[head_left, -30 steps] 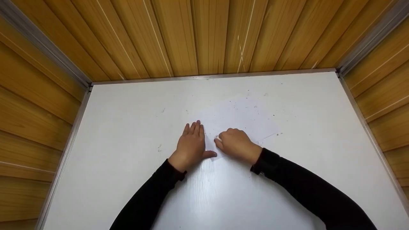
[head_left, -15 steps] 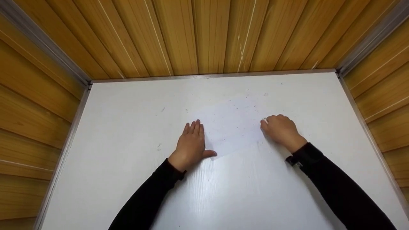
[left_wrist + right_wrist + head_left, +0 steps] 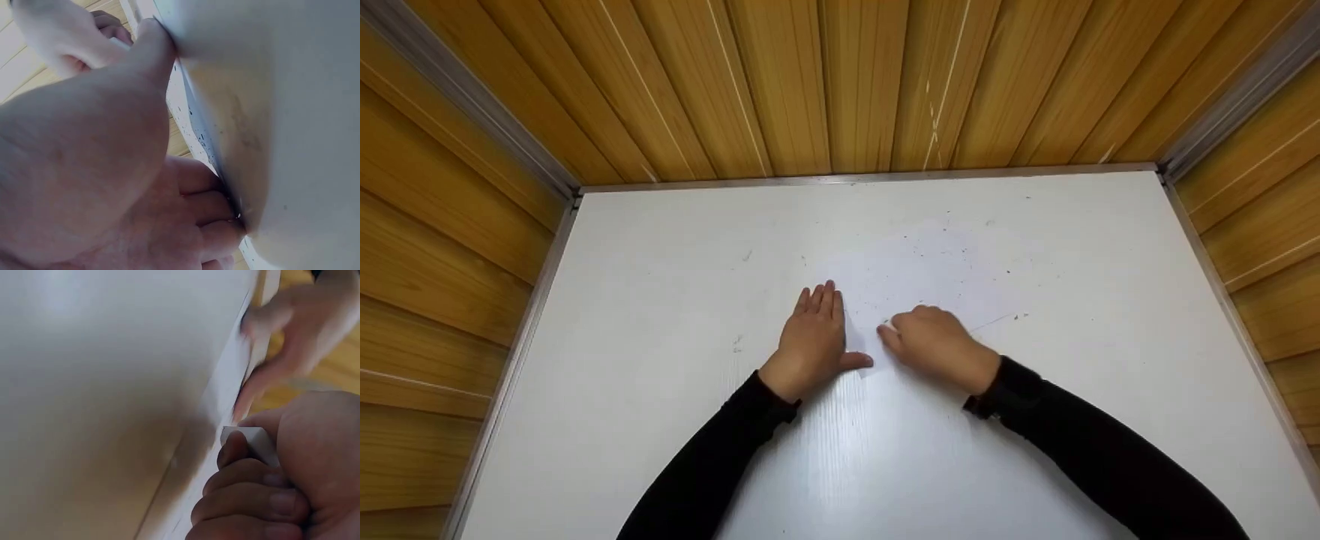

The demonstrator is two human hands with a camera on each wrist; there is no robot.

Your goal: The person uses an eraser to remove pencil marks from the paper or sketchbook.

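Note:
A thin white sheet of paper lies flat on the white table, sprinkled with small dark crumbs. My left hand rests on its left part, fingers straight and together, thumb spread toward the near corner. Over the sheet's near edge is my right hand, its fingers curled round a small white eraser. The right wrist view shows one squared end of the eraser sticking out between thumb and forefinger, at the paper; the rest is hidden in the palm.
More dark crumbs lie on the table right of the paper, and faint smudges mark it on the left. Wood-patterned walls with grey metal edging enclose the table at the back and both sides.
My right hand went out to the right end of the paper, then came back left and nearer with the eraser, close to the left hand. The left hand has stayed in place.

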